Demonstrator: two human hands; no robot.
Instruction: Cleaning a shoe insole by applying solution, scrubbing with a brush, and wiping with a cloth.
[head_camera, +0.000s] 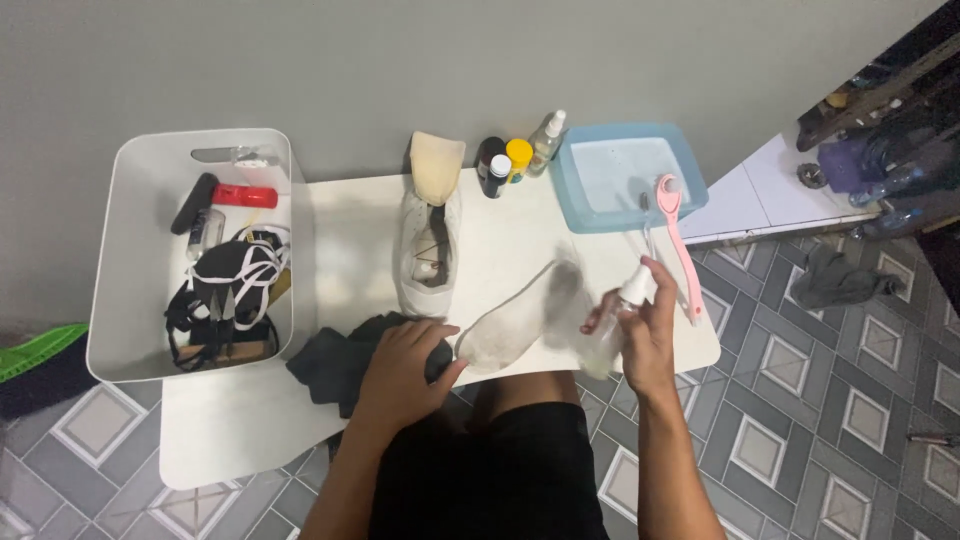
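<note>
1. Left hand (405, 365) is flat, fingers spread, pressing a dark cloth (335, 365) at the heel of a dirty insole (520, 315) on the white table (250, 430).
2. Right hand (645, 335) is closed round a small clear spray bottle (622, 310), white nozzle up, just beside the insole's toe end.
3. White shoe (430, 240) stands behind the insole, tan insert sticking up.
4. By the wall: dark bottle, yellow-capped bottle, clear spray bottle (547, 140).
5. Blue basin (625, 175) on the right, pink brush (678, 240) over its rim.
6. White bin (200, 250) on the left holds laces and a red tube.

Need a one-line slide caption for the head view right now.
Right hand aims a small spray bottle at a dirty insole on a white table; left hand rests on dark cloth.
</note>
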